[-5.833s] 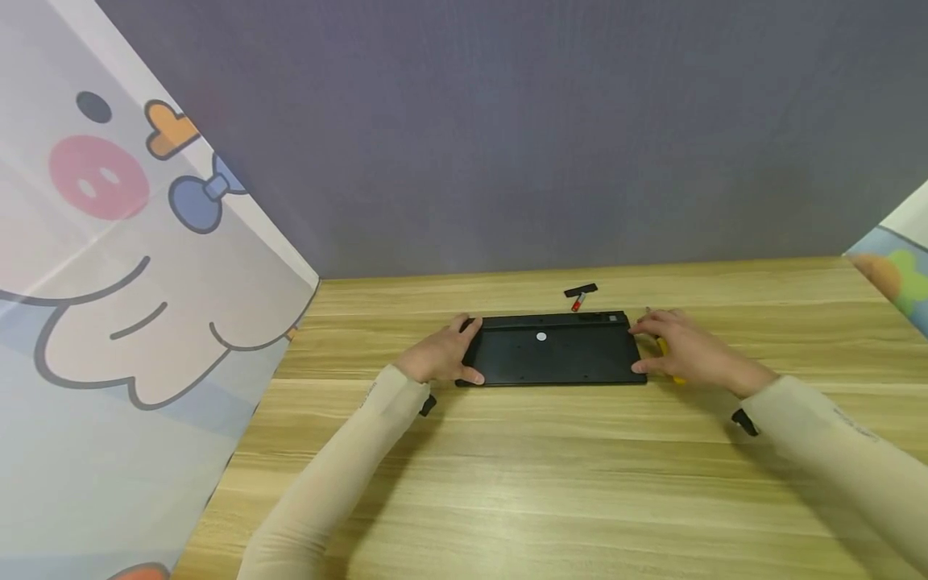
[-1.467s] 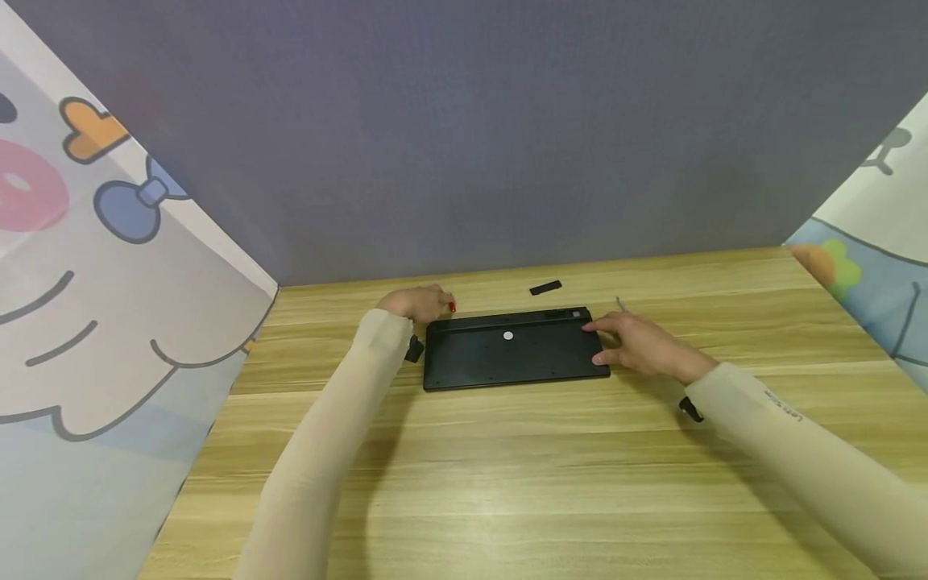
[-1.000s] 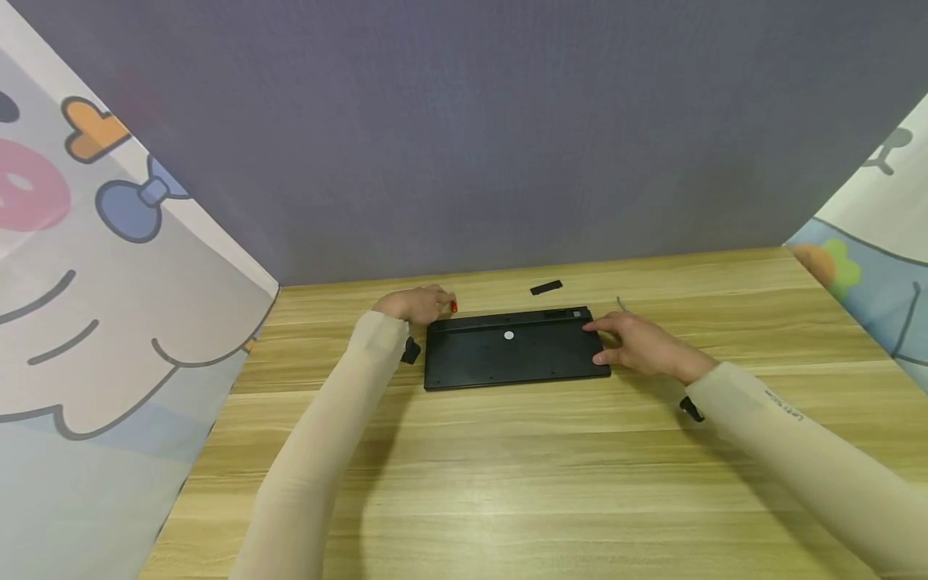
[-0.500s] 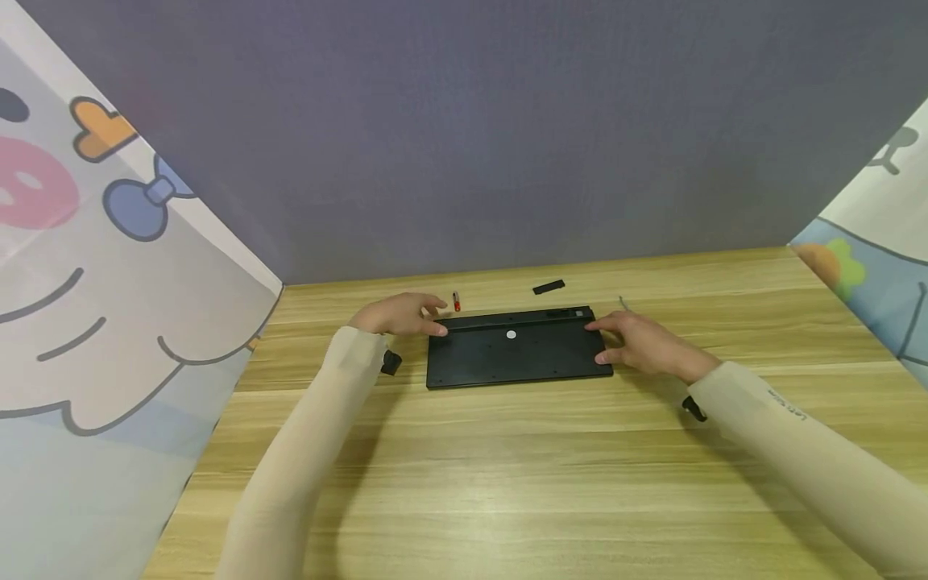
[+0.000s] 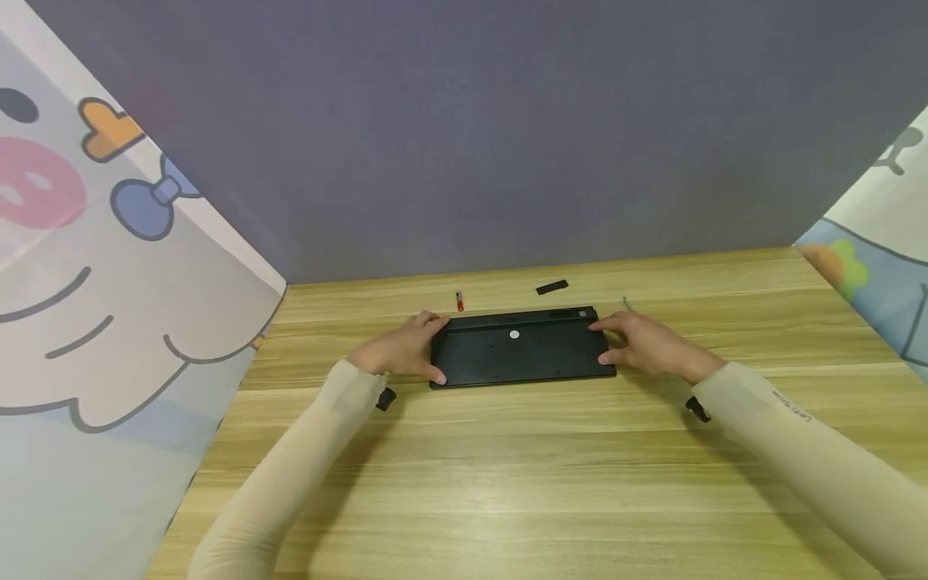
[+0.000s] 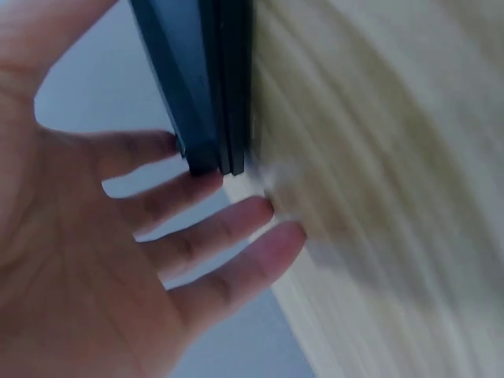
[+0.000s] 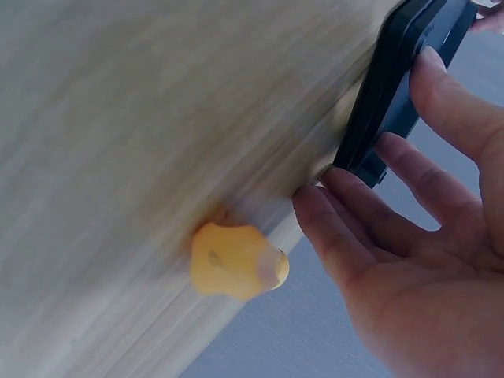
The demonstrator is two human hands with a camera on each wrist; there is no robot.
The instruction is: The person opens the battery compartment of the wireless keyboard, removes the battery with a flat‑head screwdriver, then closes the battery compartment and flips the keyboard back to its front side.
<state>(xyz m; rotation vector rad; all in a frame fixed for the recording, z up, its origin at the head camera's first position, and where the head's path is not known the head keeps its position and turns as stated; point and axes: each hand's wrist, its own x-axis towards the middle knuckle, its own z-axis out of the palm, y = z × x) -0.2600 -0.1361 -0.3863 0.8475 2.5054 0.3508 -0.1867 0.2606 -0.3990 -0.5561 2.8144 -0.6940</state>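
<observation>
A black keyboard (image 5: 522, 354) lies face down on the wooden table, its raised ridge along the far side and a round white sticker on the underside. At its left end, my left hand (image 5: 401, 349) touches the edge with thumb and fingertips; in the left wrist view those fingers (image 6: 216, 236) are nearly straight. My right hand (image 5: 648, 345) rests at the opposite end, thumb and index fingertip on the underside, other fingertips down by the edge. Past the far left corner lies a small red and silver battery (image 5: 460, 301).
A narrow black cover strip (image 5: 553, 287) lies beyond the keyboard. By the right hand is a screwdriver with a yellow handle (image 7: 232, 260); from above only its thin shaft (image 5: 627, 304) shows. A grey partition (image 5: 536, 137) stands behind the table.
The battery has been moved left from beside the cover strip and let go. My left hand has drawn back from it to the keyboard's left end. My right hand stays at the right end.
</observation>
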